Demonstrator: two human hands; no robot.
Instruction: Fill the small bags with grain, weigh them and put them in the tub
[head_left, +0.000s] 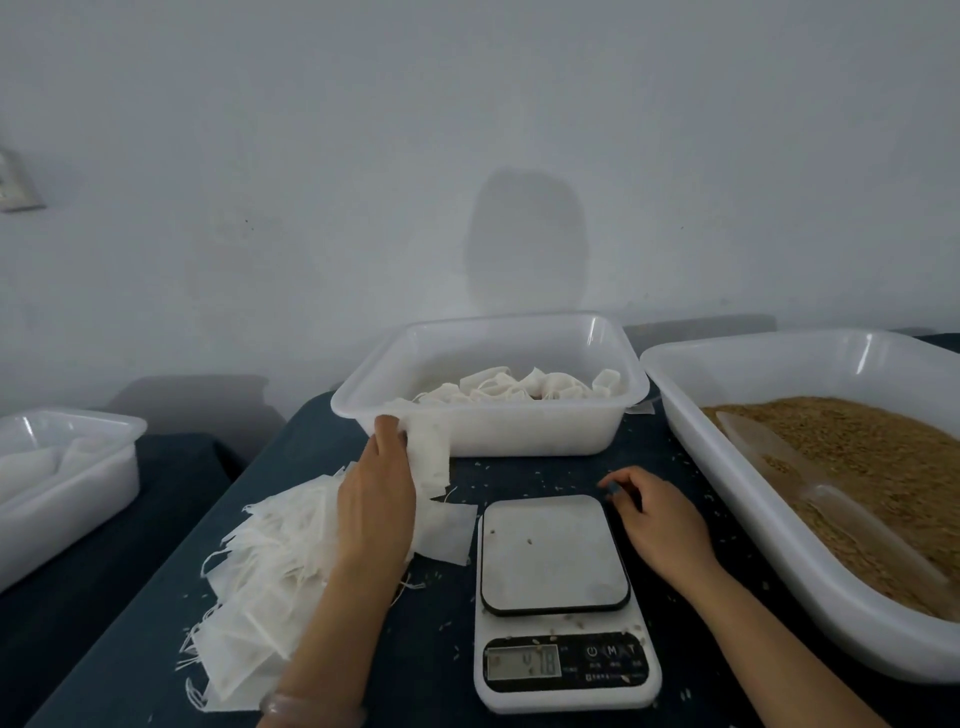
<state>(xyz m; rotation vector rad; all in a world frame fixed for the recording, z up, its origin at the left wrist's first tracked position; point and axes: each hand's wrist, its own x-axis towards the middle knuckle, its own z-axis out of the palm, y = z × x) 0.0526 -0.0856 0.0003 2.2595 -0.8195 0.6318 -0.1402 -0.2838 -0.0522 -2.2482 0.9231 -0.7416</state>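
Observation:
My left hand (376, 493) holds up one empty white bag (430, 457) between thumb and fingers, just in front of the white tub (545, 434). The tub holds several filled bags (524, 387). A loose pile of empty bags (265, 582) lies under and left of my left forearm. The white kitchen scale (553, 553) stands in front of me with a bare platform and a lit display. My right hand (652, 514) hovers right of the scale with loosely curled fingers and holds nothing. A large tray of brown grain (883, 467) with a clear scoop (810, 493) sits at the right.
A second white tub (67, 467) with white material sits at the far left on a separate surface. Stray grains dot the dark cloth around the scale. A plain wall stands close behind the table.

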